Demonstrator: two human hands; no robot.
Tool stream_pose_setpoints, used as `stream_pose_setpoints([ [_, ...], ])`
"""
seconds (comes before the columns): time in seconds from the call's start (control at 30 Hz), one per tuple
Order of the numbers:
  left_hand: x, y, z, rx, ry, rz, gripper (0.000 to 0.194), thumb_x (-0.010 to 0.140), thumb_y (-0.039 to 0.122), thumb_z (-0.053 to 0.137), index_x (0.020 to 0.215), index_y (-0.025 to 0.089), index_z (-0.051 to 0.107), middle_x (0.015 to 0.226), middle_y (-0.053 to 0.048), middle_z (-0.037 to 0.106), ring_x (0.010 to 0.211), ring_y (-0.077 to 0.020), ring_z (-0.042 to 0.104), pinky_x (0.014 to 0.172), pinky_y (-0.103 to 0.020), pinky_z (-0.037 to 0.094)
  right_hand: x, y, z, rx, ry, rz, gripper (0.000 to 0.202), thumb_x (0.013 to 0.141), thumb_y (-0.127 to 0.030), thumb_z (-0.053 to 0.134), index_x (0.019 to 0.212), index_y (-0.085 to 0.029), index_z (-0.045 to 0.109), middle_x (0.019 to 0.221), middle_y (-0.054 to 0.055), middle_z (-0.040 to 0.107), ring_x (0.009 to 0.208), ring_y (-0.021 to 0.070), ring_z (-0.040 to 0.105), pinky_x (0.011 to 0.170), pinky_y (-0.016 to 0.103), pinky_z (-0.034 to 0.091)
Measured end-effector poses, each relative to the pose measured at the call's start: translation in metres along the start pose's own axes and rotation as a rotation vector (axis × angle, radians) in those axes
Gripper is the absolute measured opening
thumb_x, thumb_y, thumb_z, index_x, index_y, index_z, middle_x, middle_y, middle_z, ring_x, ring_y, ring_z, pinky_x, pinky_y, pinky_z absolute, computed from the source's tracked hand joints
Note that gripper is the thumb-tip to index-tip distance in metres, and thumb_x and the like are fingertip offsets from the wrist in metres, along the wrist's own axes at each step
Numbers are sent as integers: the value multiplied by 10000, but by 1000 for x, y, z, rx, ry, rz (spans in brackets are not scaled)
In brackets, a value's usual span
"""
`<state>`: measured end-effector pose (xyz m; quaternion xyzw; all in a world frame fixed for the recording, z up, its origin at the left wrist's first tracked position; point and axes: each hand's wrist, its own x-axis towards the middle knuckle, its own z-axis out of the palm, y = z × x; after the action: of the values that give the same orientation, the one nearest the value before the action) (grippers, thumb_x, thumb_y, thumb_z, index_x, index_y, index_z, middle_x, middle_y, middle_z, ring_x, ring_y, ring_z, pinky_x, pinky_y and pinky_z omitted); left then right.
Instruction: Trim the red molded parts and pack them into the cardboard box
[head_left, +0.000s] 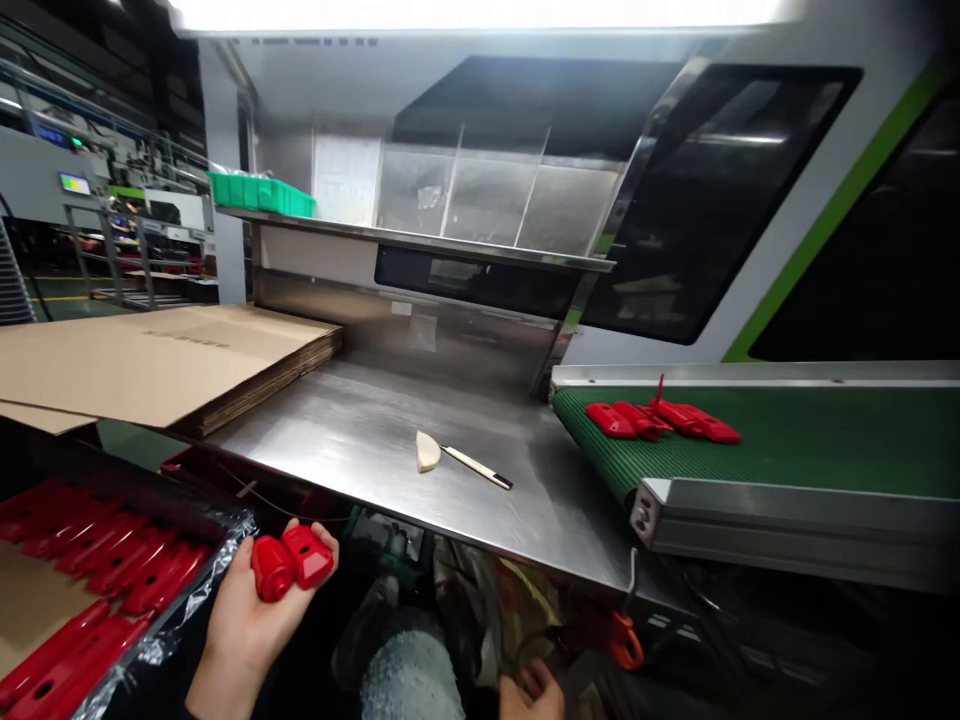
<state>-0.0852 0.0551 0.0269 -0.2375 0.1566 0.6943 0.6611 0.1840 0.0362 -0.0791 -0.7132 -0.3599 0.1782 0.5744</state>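
My left hand is palm up at the lower left, its fingers closed around two red moulded plastic parts lying side by side. One part shows a round raised end, the other a dark hole. My right hand hangs low at the bottom edge, in front of the table; its fingers are loosely bent and apart, with nothing visible in them. On the steel table lie a white-handled knife and a pale half-round piece. More red parts joined by a sprue rest on the green conveyor belt.
At left, a lined box holds rows of red parts. Flat cardboard sheets are stacked on the table's left. A green bin sits on the shelf above. A red-orange handle hangs below the table's right corner.
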Motion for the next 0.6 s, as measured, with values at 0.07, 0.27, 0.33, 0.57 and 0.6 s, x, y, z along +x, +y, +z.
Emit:
stream_pose_setpoints([
  [0.07, -2, 0, 0, 19, 1, 5, 194, 922, 281, 425, 1014, 138, 518, 991, -103, 494, 857, -238, 541, 598, -484, 590, 0, -45, 22, -36, -132, -125, 391, 948, -438, 402, 1182, -129, 454, 945, 58, 646, 794, 160, 657, 704, 337, 554],
  [0.27, -26, -8, 6, 57, -138, -36, 245, 901, 317, 446, 981, 116, 563, 923, -85, 467, 759, -193, 502, 571, -388, 547, 73, -188, 125, -473, -346, -346, 291, 862, -377, 605, 1059, -162, 601, 1197, 80, 588, 1119, 236, 550, 978, 508, 439],
  [0.33, -32, -7, 7, 51, -146, -43, 247, 898, 323, 442, 948, 108, 553, 909, -88, 454, 757, -195, 495, 571, -379, 540, 82, -202, 146, -589, -384, -367, 255, 841, -328, 640, 1022, -152, 610, 1173, 77, 594, 1100, 233, 556, 961, 499, 452],
  [0.57, -31, 4, 0, 50, -130, -1, 268, 909, 362, 425, 874, 115, 524, 842, -79, 456, 723, -196, 505, 559, -357, 538, -26, -165, 74, -414, -574, -696, 285, 929, -410, 472, 1114, -195, 498, 890, 3, 657, 764, 147, 638, 704, 288, 524],
  [0.6, -31, 3, 0, 63, -115, 8, 271, 915, 364, 416, 863, 120, 522, 830, -76, 465, 715, -195, 515, 560, -356, 544, -47, -158, 60, -358, -567, -713, 306, 934, -426, 456, 1155, -216, 480, 939, 4, 670, 798, 139, 652, 699, 258, 524],
])
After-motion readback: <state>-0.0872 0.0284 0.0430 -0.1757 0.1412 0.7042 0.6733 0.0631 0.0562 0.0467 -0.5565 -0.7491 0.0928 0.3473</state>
